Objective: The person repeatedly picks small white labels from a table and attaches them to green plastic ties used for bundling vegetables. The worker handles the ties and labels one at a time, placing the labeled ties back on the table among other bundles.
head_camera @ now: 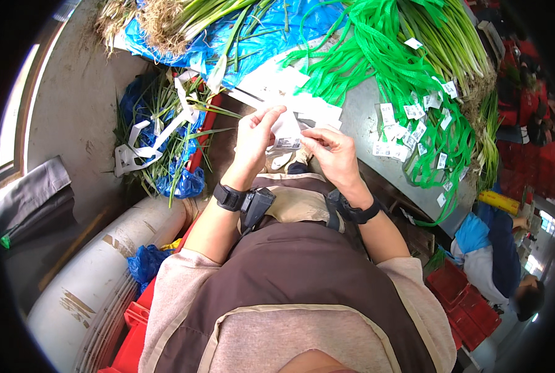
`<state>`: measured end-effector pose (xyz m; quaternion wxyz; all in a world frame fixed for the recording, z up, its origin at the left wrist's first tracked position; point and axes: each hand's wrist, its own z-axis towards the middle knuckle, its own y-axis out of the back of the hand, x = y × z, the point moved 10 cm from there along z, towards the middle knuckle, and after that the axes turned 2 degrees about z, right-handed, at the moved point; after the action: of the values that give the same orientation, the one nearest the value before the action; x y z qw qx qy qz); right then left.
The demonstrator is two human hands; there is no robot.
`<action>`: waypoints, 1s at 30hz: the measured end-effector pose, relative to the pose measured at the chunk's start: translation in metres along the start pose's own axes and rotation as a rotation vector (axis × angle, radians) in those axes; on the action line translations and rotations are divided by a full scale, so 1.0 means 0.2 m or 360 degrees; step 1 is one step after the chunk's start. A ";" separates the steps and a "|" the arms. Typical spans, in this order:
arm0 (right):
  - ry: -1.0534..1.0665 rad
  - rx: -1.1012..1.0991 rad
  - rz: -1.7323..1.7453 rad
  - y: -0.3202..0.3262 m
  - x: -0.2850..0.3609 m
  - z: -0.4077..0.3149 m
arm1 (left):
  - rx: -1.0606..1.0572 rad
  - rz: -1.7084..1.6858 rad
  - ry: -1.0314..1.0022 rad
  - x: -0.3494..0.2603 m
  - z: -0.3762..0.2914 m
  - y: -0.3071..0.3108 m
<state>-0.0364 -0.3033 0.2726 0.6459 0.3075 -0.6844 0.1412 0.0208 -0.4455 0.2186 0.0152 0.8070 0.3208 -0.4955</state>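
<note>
A white printed label with small writing and a code spans the gap between my two hands, over the table edge. My left hand has its thumb and forefinger pinched at the top, and its lower fingers meet the label's left side. With thumb and fingertips, my right hand grips the label's right edge. Strong glare washes out the white paper sheets just beyond. Right of them, green mesh bands with many small white tags spread across the metal table.
Spring onions lie at the far right, more rooted ones on blue plastic. Trimmed leaves and white backing strip fill a red-edged container at left. A white pipe runs lower left. A co-worker is at right.
</note>
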 end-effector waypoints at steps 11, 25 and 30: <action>-0.0614 -0.0265 0.0554 0.17 -0.25 0.54 | -0.0467 -0.0325 0.0023 0.09 0.05 0.34; -0.0125 -0.0159 0.0212 0.62 -0.09 0.45 | 0.0025 0.0472 -0.0350 -0.10 -0.04 0.06; 0.0027 -0.0981 -0.2110 1.01 0.46 0.08 | 0.0310 -0.0180 -0.0052 -0.07 -0.06 -0.10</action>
<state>-0.1695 -0.1783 0.4010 0.6581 0.4603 -0.3580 -0.4763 0.0164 -0.4329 0.2416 -0.0861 0.7772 0.3160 -0.5374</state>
